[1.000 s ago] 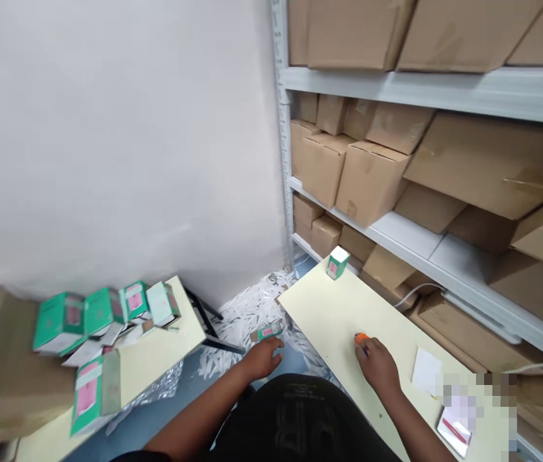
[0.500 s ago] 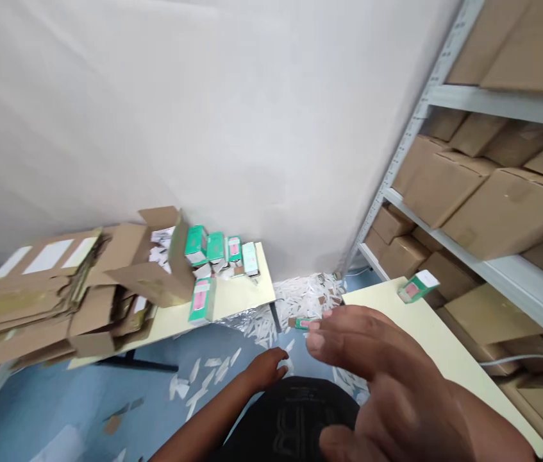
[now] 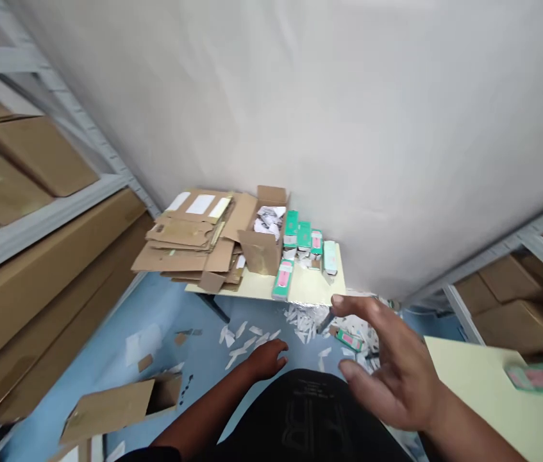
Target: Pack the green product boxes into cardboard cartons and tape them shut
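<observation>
Brown cartons (image 3: 35, 154) sit on a shelf (image 3: 50, 221) at far left. Flattened cardboard (image 3: 179, 234) is stacked on a pale surface (image 3: 307, 292), beside an open carton (image 3: 260, 250) of crumpled paper (image 3: 268, 219). The left hand (image 3: 267, 359) hangs below, loosely curled, its grip slightly apart. Green boxes (image 3: 304, 234) sit right of the carton; another green box (image 3: 349, 340) lies on the scrap-strewn floor (image 3: 204, 359). The right hand (image 3: 391, 366) is raised, its grip wide apart. At far right, a blurred green box (image 3: 538, 378) is on a second surface (image 3: 477, 385).
</observation>
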A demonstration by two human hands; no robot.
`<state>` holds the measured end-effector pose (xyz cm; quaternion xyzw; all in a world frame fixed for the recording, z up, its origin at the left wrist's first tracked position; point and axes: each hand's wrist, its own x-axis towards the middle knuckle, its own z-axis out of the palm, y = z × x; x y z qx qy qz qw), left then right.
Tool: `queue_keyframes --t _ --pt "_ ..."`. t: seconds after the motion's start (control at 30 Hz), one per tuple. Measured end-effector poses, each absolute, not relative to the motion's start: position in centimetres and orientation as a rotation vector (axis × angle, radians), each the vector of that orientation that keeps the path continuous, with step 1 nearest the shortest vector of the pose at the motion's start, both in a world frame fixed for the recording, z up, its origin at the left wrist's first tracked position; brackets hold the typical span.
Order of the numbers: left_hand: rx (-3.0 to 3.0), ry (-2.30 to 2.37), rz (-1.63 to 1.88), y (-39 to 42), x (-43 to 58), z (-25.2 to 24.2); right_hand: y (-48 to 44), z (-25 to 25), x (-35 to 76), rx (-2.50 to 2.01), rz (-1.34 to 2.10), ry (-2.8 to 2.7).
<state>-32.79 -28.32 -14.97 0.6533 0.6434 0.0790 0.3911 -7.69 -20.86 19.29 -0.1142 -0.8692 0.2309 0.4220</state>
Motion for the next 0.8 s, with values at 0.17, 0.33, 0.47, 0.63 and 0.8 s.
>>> queue_keyframes --t 0.17,0.33,0.47,0.63,0.8 --pt "1.574 1.736 0.324 -28.8 -34.0 -15.3 -15.9 6.9 -7.9 -0.861 1.018 -2.267" --pt "1.453 1.846 0.374 -27.7 -35.7 -14.6 -11.4 -2.0 -7.2 -1.104 1.313 -2.379" --pt "1.381 1.972 0.471 -25.5 -37.1 -12.3 -6.3 -4.8 -9.5 -0.968 1.37 -2.494" --pt "1.32 2.154 0.79 -22.6 -39.1 -6.8 -0.4 -4.8 -14.8 -0.677 1.377 -2.65" --pt "1.164 2.618 0.989 -20.6 -46.0 -1.1 2.2 -3.7 -19.6 -0.449 1.285 -2.736"
